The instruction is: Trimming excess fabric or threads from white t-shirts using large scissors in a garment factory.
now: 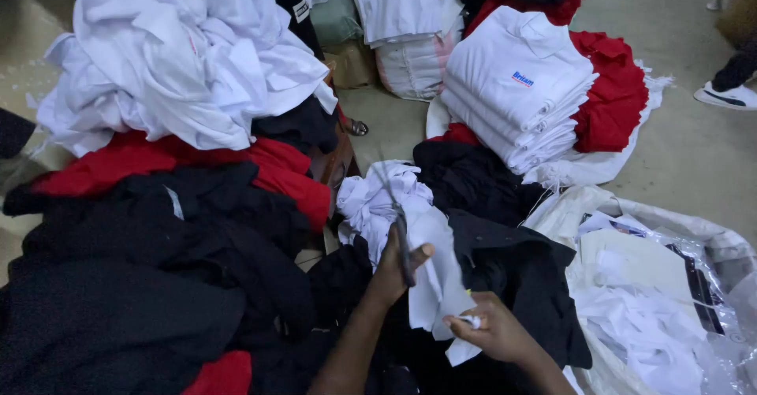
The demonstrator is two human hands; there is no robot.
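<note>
Low in the middle, the left hand [392, 273] grips scissors [400, 233] — the right hand [493, 330] pinches white cloth [430, 237] — trimming, so a careful snip seems next.

Crumpled white garment [410, 229] and slim grey scissors [400, 233], blades upward, atop black clothes.

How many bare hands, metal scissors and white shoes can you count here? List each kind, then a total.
Bare hands: 2 (left hand gripping thin metal scissors, right hand pinching a white cloth garment)
Scissors: 1
White shoe: 1
Total: 4
</note>
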